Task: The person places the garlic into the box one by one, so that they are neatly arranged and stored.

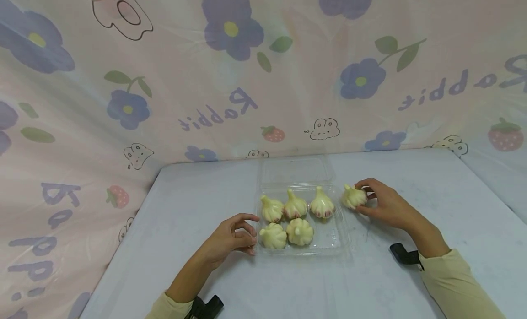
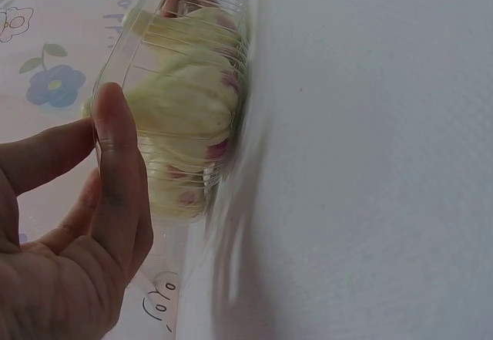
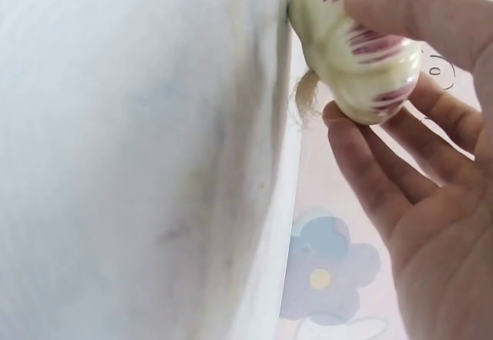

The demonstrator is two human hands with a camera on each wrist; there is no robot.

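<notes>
My right hand (image 1: 389, 204) pinches a garlic bulb (image 1: 354, 197) between thumb and fingers, just right of a clear plastic box (image 1: 329, 241). Purple streaks and a tuft of dry roots show on this bulb (image 3: 362, 55) in the right wrist view, where it is close by the white table surface. At the box's left side, my left hand (image 1: 230, 239) pinches the rim (image 2: 97, 116) with thumb and finger. Inside the box, three bulbs (image 1: 296, 204) stand in the back row and two more (image 1: 300, 232) in the front row, at the left and middle.
The box's clear lid (image 1: 296, 170) lies folded back towards the rear of the white table (image 1: 197, 191). Behind and to the left hangs a pink cloth (image 1: 173, 72) printed with flowers and rabbits. Each wrist wears a black camera mount (image 1: 403, 254).
</notes>
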